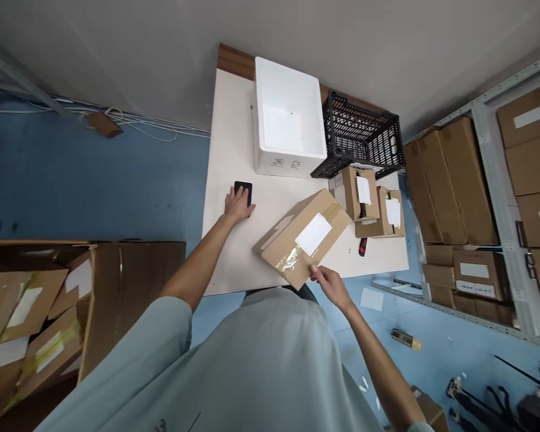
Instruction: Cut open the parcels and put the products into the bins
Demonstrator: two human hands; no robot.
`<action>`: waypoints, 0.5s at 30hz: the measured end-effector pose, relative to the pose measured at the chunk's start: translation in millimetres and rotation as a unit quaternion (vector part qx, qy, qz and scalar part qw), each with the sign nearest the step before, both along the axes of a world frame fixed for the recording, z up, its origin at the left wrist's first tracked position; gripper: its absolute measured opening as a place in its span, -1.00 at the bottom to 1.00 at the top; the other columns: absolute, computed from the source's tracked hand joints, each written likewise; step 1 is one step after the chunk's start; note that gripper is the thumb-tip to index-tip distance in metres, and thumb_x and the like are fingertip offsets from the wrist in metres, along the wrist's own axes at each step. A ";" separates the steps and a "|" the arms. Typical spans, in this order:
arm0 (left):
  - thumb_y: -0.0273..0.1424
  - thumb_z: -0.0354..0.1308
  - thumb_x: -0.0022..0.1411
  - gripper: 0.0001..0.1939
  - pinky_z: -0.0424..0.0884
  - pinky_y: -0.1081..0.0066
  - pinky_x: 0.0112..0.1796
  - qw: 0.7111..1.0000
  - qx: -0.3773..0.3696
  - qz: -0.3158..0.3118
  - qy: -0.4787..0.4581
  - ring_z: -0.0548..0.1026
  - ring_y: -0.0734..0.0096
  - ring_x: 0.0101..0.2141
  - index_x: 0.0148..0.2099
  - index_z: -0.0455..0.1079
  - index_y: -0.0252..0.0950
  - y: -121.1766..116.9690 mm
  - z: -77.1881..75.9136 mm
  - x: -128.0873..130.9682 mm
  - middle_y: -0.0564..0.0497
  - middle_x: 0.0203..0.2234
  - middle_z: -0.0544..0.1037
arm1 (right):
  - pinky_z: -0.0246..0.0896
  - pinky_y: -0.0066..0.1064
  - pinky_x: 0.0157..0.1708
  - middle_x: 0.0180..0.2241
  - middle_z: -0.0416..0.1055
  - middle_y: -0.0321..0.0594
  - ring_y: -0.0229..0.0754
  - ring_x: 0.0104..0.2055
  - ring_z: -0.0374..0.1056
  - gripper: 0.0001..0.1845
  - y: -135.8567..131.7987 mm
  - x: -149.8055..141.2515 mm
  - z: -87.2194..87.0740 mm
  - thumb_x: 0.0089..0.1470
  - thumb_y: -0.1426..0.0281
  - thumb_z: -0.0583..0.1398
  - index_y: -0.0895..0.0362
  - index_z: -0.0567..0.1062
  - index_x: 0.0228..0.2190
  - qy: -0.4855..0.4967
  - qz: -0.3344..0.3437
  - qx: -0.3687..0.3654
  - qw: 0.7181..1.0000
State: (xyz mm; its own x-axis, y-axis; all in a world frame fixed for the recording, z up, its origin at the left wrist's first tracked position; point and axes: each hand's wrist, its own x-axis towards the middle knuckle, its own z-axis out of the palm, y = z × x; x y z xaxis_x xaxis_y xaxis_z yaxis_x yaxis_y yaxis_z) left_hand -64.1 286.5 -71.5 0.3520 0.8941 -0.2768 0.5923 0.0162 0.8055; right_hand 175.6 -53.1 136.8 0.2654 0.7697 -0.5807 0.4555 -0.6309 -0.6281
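Observation:
My left hand (238,206) rests on the table with its fingertips over the lower part of a black phone-like device (243,187). The fingers are spread and the thumb points away to the right. A taped cardboard box (284,245) with a white label (314,234) lies at a slant at the table's front edge. My right hand (328,283) pinches this box at its near right edge, thumb on top. The other fingers of that hand are partly hidden below the edge.
On the white table (227,138) stand a white foam box (290,163), a black plastic crate (364,135) and two small cartons (353,195). A red-black cutter (362,246) lies at the right. A large carton (135,288) of parcels is left; shelves (499,210) are right.

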 end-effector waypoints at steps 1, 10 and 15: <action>-0.06 0.45 0.28 -0.02 -0.31 -0.47 0.51 0.999 0.003 -0.021 0.026 -0.22 -0.66 0.61 0.52 0.29 -0.54 5.4 -3.3 2.6 -0.57 0.58 0.16 | 0.50 -0.12 -0.02 -0.20 0.72 -0.08 0.13 -0.08 0.66 -0.18 -3.7 3.6 2.5 0.32 -0.44 0.06 0.01 0.62 -0.30 0.006 -0.021 0.001 1.000; -0.17 0.15 0.48 -0.14 -0.12 -0.31 0.55 0.987 0.021 -0.064 0.143 -0.11 -0.45 0.63 0.64 0.12 -0.52 -16.1 -6.0 -4.8 -0.42 0.63 0.11 | 0.57 -0.03 -0.01 -0.10 0.74 0.04 0.16 -0.07 0.68 -0.14 -29.7 47.9 6.7 0.27 -0.47 0.12 0.06 0.69 -0.18 0.001 -0.131 0.016 0.991; -0.24 0.12 0.48 -0.22 0.07 -0.22 0.55 0.998 0.038 0.010 0.059 0.01 -0.36 0.62 0.60 0.20 -0.51 -91.3 2.7 -29.8 -0.39 0.57 0.27 | 0.62 -0.04 -0.05 -0.05 0.72 0.07 0.15 -0.06 0.69 -0.18 -11.1 114.2 -14.6 0.23 -0.43 0.19 0.05 0.65 -0.08 -0.044 -0.158 0.078 0.983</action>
